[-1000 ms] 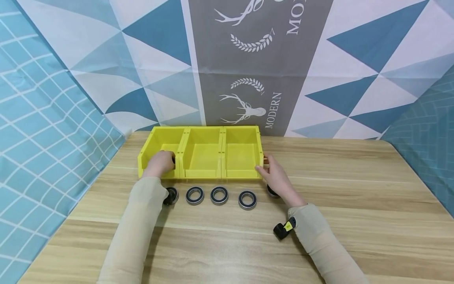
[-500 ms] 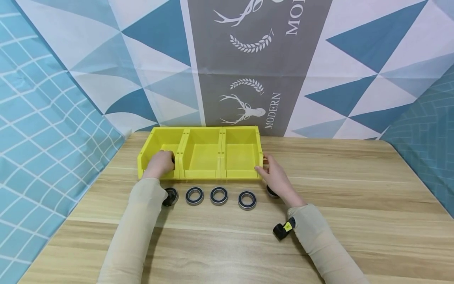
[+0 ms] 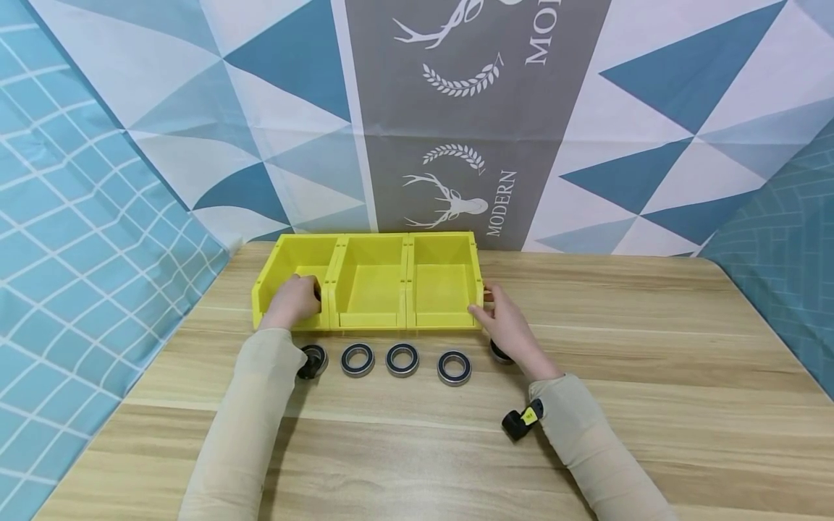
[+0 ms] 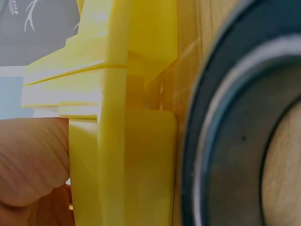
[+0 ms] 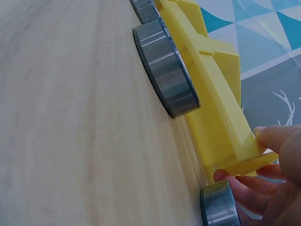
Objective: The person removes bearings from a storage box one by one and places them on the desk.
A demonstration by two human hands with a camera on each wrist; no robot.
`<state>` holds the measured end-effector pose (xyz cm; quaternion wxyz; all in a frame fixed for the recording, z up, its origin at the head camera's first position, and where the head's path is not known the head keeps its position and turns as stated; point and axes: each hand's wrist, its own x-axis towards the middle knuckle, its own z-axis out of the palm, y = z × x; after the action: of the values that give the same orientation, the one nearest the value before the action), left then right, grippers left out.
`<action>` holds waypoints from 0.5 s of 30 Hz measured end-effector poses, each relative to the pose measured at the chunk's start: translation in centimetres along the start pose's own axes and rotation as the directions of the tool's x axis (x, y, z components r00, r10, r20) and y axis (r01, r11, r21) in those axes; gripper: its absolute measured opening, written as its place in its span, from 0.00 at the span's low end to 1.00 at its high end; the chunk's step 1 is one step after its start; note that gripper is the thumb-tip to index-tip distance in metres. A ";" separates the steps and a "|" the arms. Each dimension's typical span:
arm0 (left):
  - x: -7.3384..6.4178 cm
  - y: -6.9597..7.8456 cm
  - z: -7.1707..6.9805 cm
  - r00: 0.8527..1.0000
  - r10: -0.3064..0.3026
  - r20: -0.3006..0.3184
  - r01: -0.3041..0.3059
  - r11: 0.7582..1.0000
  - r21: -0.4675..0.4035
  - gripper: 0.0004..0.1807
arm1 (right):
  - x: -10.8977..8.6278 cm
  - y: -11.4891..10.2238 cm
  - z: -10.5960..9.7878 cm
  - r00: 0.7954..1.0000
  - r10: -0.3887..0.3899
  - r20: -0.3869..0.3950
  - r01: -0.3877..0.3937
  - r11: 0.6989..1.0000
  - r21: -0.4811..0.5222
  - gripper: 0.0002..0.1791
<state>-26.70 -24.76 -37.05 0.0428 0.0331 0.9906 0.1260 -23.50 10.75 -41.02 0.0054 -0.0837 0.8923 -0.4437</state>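
Three joined yellow bins (image 3: 372, 319) stand in a row on the wooden table. My left hand (image 3: 293, 299) reaches into the left bin; a dark patch shows by its fingers, and what it is I cannot tell. In the left wrist view that hand (image 4: 33, 160) is partly hidden behind the yellow wall. At the right end, my right hand (image 3: 507, 323) pinches the right bin's outer wall, thumb on one side, as the right wrist view shows on the bin (image 5: 221, 103). Close to those fingers lies a bearing (image 5: 218, 205), mostly covered by the hand in the head view.
Several black-and-silver ring bearings lie in front of the bins, among them one bearing (image 3: 357, 359) near the middle and another bearing (image 3: 454, 367) to its right. A wrist camera (image 3: 517, 424) sits on the right sleeve. Patterned cloth (image 3: 449, 130) hangs behind the table.
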 end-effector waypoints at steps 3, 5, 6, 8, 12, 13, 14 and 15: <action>-0.1 -0.1 0.0 1.000 -0.004 -0.009 0.004 1.000 -0.010 0.14 | 0.0 0.0 0.0 1.000 0.002 0.002 -0.002 1.000 0.004 0.33; -0.2 -0.1 0.0 1.000 -0.006 -0.018 0.006 1.000 -0.018 0.15 | 0.0 0.0 0.0 1.000 0.002 0.005 -0.002 1.000 0.005 0.33; -0.3 -0.1 -0.1 1.000 -0.003 -0.024 0.002 1.000 -0.019 0.15 | 0.0 0.0 0.0 1.000 0.001 0.007 -0.001 1.000 0.006 0.33; -0.4 -0.1 -0.1 0.999 -0.006 -0.031 0.005 1.000 -0.024 0.15 | 0.0 -0.1 0.0 1.000 0.007 0.010 -0.007 1.000 0.012 0.33; -0.8 -0.1 -0.2 0.999 -0.013 -0.046 0.011 0.999 -0.033 0.18 | 0.0 0.0 0.0 1.000 0.004 0.013 -0.004 1.000 0.017 0.33; -0.9 0.0 -0.3 0.999 -0.015 -0.049 0.013 0.999 -0.037 0.18 | 0.0 0.0 0.0 1.000 0.002 0.013 -0.002 1.000 0.016 0.33; -0.9 -0.1 -0.3 0.999 -0.013 -0.053 0.011 0.999 -0.039 0.19 | 0.0 0.0 0.1 1.000 0.001 0.012 -0.001 1.000 0.015 0.33; -1.0 -0.1 -0.3 0.998 -0.012 -0.055 0.010 0.999 -0.041 0.20 | 0.0 0.0 0.1 1.000 0.003 0.011 -0.003 1.000 0.016 0.33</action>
<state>-25.76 -25.02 -36.68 0.0167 0.0234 0.9888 0.1466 -23.50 10.71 -41.07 0.0116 -0.0846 0.8888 -0.4502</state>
